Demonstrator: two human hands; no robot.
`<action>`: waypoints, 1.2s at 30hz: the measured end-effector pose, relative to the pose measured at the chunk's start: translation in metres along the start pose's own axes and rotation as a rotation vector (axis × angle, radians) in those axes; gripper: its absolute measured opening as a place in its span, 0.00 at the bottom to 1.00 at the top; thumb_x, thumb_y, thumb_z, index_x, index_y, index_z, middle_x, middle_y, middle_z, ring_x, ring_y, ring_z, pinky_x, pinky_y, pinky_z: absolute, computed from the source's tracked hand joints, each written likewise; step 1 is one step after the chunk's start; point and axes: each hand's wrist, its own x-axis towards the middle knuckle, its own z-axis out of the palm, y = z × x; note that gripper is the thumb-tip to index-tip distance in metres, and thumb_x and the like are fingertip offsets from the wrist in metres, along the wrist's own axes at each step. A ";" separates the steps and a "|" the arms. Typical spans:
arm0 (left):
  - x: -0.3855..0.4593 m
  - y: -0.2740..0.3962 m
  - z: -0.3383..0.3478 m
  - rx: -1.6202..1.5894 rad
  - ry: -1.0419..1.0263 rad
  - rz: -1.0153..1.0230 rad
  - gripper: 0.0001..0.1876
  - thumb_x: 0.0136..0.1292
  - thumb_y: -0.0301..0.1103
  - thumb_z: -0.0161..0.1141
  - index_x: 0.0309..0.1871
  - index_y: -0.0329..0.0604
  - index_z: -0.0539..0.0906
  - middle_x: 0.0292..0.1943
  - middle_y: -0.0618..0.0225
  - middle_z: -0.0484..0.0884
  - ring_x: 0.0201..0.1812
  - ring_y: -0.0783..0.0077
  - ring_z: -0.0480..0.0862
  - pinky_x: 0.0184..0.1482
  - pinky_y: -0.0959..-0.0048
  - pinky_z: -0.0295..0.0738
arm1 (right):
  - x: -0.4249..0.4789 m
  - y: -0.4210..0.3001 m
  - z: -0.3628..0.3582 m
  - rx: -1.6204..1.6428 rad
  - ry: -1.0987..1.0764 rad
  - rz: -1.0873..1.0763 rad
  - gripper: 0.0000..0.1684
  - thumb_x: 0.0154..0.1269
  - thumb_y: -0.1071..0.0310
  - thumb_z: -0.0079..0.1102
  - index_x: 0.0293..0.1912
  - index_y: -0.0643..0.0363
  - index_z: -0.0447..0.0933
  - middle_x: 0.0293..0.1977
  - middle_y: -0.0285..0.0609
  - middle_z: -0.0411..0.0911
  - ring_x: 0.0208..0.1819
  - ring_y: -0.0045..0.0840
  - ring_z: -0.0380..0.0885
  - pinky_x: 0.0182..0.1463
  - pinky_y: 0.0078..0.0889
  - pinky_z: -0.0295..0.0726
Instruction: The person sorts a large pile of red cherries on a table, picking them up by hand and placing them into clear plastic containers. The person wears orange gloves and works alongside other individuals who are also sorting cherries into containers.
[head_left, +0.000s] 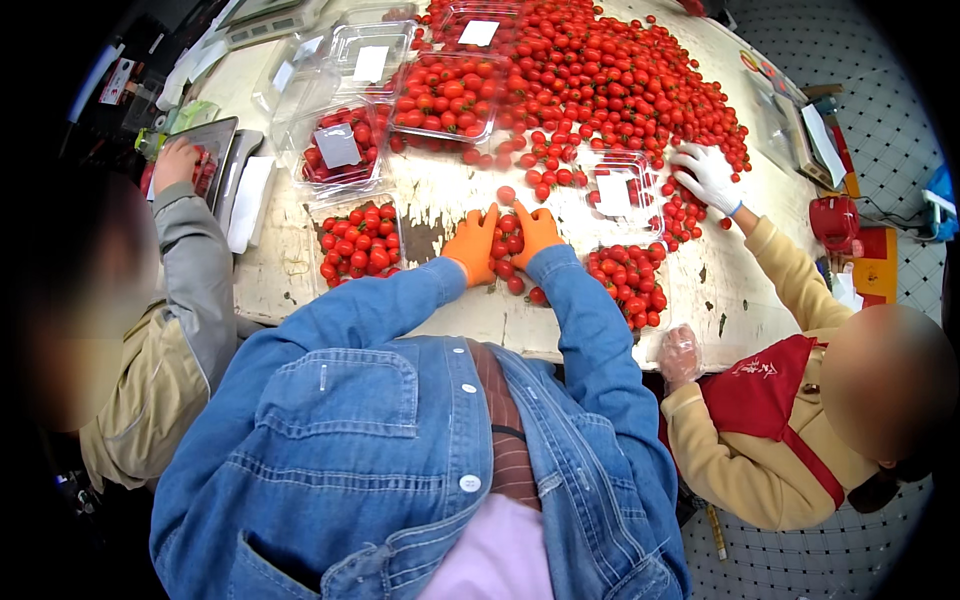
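My left hand (472, 247) and my right hand (538, 234), both in orange gloves, rest on the table with fingers spread. Between them lies a small cluster of loose cherry tomatoes (508, 244); the hands flank it and seem to touch its sides, gripping none that I can see. One tomato (506, 195) sits just beyond my fingertips. Left of my left hand stands a clear plastic punnet filled with cherry tomatoes (360, 244). Another filled group of tomatoes (630, 281) is to the right of my right forearm, its container partly hidden by my sleeve.
A big heap of cherry tomatoes (615, 75) covers the table's far side. Lidded clear boxes (450, 94) bearing labels stand ahead. At right, a co-worker's white-gloved hand (705, 176) touches the heap's edge; at left, another person's hand (176, 161) is over a scale (225, 169).
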 end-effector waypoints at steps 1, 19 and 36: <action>0.002 -0.004 0.004 -0.013 0.011 0.007 0.63 0.33 0.33 0.76 0.74 0.43 0.47 0.60 0.45 0.60 0.59 0.45 0.69 0.60 0.61 0.71 | 0.000 0.001 0.002 0.019 0.006 0.004 0.58 0.37 0.70 0.74 0.70 0.43 0.56 0.57 0.51 0.61 0.58 0.44 0.67 0.58 0.42 0.75; -0.027 -0.025 -0.017 -0.563 0.074 0.131 0.43 0.39 0.29 0.71 0.66 0.46 0.69 0.52 0.54 0.76 0.52 0.57 0.78 0.56 0.66 0.74 | -0.023 -0.017 0.017 0.917 -0.141 -0.186 0.51 0.41 0.78 0.68 0.68 0.53 0.60 0.57 0.44 0.71 0.56 0.28 0.74 0.59 0.31 0.76; -0.131 -0.153 -0.157 -0.624 0.232 -0.013 0.30 0.53 0.24 0.61 0.63 0.40 0.73 0.58 0.63 0.77 0.55 0.69 0.77 0.59 0.70 0.72 | -0.010 -0.128 -0.005 1.067 -0.030 -0.296 0.40 0.58 0.68 0.65 0.68 0.57 0.60 0.61 0.49 0.70 0.61 0.33 0.71 0.61 0.37 0.72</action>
